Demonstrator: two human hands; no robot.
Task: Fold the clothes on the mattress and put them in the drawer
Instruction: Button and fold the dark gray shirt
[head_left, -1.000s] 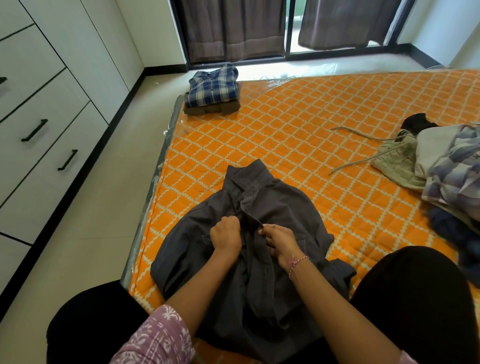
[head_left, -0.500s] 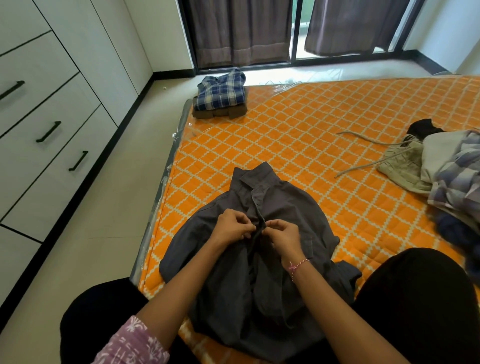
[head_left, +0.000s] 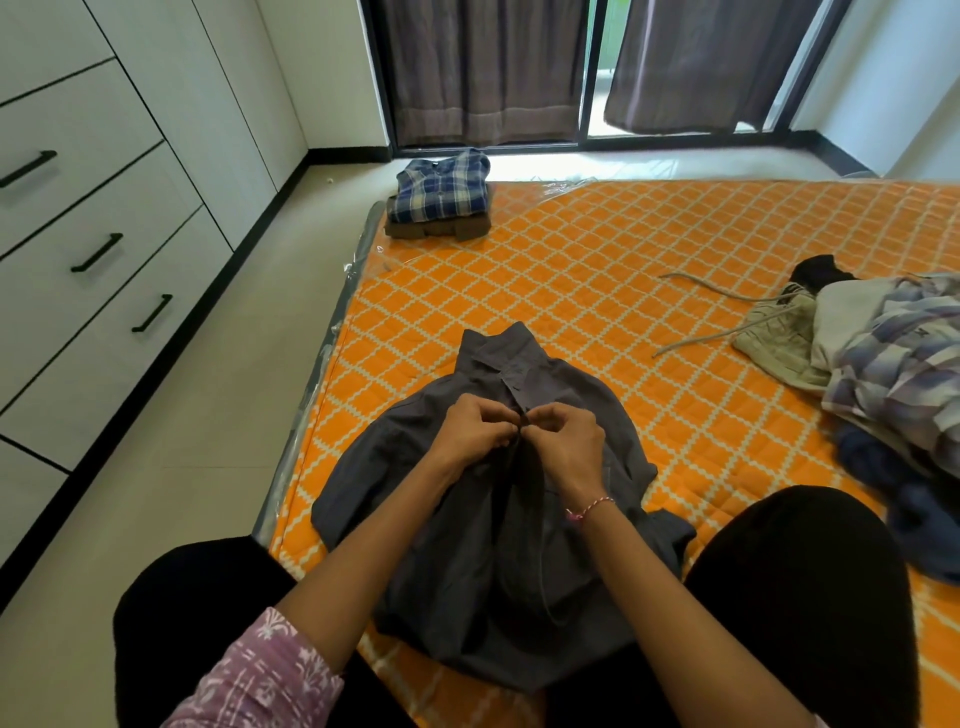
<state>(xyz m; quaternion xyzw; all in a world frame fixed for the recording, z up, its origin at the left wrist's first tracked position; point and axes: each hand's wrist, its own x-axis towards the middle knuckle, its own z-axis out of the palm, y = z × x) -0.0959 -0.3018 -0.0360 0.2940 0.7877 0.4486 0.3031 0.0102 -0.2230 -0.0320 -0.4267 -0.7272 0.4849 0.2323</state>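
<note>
**Both hands at the placket of a grey shirt**

On the orange quilted mattress (head_left: 597, 270), just in front of the seated person's knees, lies a dark grey shirt (head_left: 457, 545), collar pointing away toward the window. The left hand (head_left: 475, 428) and right hand (head_left: 566, 441) meet at the shirt's front opening below the collar; the fingers of each are curled together and pinch the cloth edge, the two sets of fingertips almost touching. A thread bracelet (head_left: 589, 509) circles the right wrist. At the far left corner of the mattress sits a folded blue plaid shirt (head_left: 441, 184) stacked on a folded brown garment (head_left: 441, 228). Well apart on the right lies a heap of unfolded clothes (head_left: 883, 364). White drawers (head_left: 98, 249) with black handles, all closed, stand along the left wall
</note>
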